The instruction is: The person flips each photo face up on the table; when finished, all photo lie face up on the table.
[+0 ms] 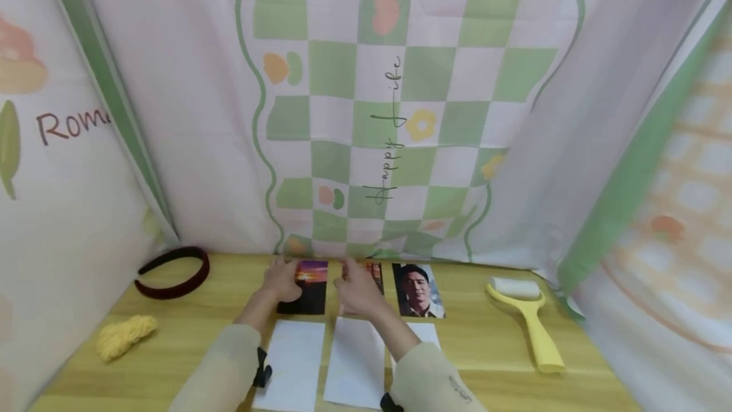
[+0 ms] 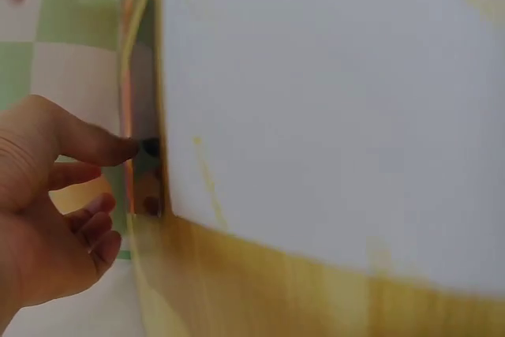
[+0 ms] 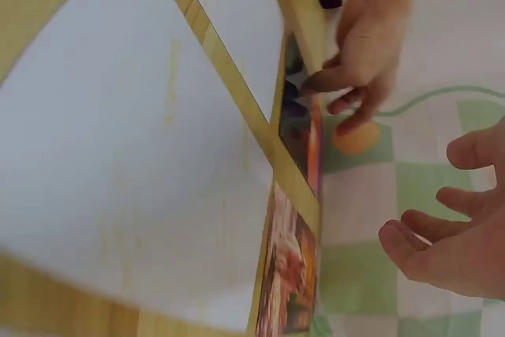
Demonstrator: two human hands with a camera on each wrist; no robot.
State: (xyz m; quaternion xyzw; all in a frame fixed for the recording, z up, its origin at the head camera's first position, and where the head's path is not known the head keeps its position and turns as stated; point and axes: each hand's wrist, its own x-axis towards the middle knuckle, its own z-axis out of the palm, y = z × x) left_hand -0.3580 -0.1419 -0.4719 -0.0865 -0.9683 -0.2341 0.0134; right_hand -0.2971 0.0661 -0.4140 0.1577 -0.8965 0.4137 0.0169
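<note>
sunset photo [image 1: 313, 294] is touched by left hand [image 1: 281, 280], fingers loose, unclamped, prob for steadying | middle photo [image 3: 290, 274] is hovered over by right hand [image 1: 360, 290], fingers apart | both laid beyond white sheets [image 1: 291, 361], guessing overlap's avoided

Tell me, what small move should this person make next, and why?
Probably lower the right hand onto the middle photo: in the right wrist view its fingers look clear of that photo, while the left hand seems to have its thumb on the sunset photo beside it.
</note>
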